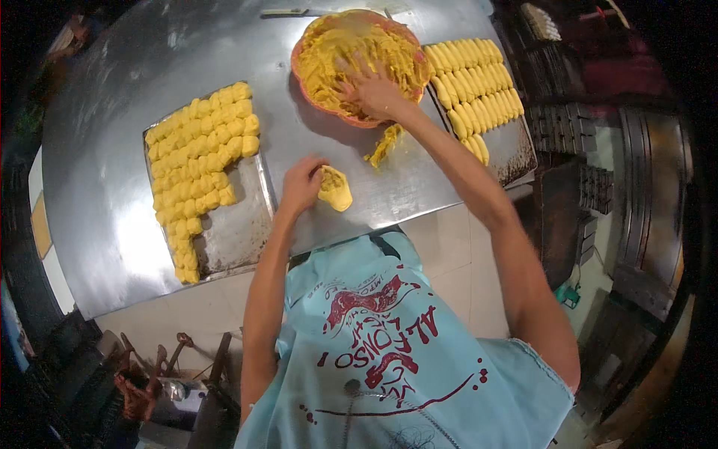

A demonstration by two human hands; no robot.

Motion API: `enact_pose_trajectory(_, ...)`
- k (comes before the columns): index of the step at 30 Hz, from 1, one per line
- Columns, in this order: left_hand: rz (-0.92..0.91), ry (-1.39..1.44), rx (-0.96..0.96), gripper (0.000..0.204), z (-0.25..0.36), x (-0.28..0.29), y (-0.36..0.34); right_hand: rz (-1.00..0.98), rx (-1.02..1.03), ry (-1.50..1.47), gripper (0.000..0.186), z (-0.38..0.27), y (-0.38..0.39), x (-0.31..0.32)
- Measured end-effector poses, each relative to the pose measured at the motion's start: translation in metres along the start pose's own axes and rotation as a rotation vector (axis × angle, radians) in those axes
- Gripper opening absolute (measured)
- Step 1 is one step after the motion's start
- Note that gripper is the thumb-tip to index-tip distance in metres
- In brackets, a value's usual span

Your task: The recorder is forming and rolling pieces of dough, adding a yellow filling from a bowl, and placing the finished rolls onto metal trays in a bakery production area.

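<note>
My left hand (301, 182) is closed at the near edge of the table, its fingers pinching the rim of a flattened piece of yellow dough (340, 199). Some filling shows in the hollow of that dough. My right hand (376, 91) reaches into a scalloped orange-red bowl (298, 81), fingers spread on the shredded yellow filling (327, 56) inside. A loose clump of filling (385, 146) lies on the metal table just below the bowl.
On the left, a metal tray (250, 217) holds rows of small yellow dough balls (196, 146). At the right, another tray (512, 150) carries rows of long yellow dough rolls (471, 90). A flat tool (284, 13) lies at the table's far edge. Dark racks stand beyond the right side.
</note>
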State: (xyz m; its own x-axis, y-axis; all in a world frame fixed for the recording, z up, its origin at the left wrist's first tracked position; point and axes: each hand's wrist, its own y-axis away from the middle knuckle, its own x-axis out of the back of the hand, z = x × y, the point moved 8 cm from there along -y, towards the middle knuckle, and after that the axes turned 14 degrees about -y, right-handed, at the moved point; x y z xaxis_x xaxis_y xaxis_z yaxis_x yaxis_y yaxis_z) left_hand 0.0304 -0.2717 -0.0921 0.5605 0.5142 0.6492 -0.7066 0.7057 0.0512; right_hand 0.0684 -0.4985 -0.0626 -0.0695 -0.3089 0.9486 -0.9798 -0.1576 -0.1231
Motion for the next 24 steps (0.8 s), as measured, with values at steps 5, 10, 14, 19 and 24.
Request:
enact_pose_trajectory(5,-0.087,0.107,0.057,0.023,-0.015,-0.002,0.003,-0.367,-0.076,-0.049,0.034,-0.018,0.018,0.036)
enact_pose_trajectory(10,-0.046,0.047,0.044,0.021,-0.02,-0.005,-0.004,0.313,-0.357,-0.33,0.046,-0.08,0.099,0.088)
enact_pose_trajectory(14,0.021,0.141,-0.02,0.018,-0.02,-0.007,-0.015,0.206,-0.515,-0.005,0.042,-0.183,0.153,-0.038)
enact_pose_trajectory(19,0.154,0.264,-0.029,0.015,-0.008,0.003,0.006,-0.071,-0.726,-0.091,0.05,-0.222,0.163,-0.011)
enact_pose_trajectory(24,0.064,-0.248,-0.216,0.02,0.03,-0.029,0.066,0.169,-0.635,0.022,0.051,-0.21,0.198,-0.084)
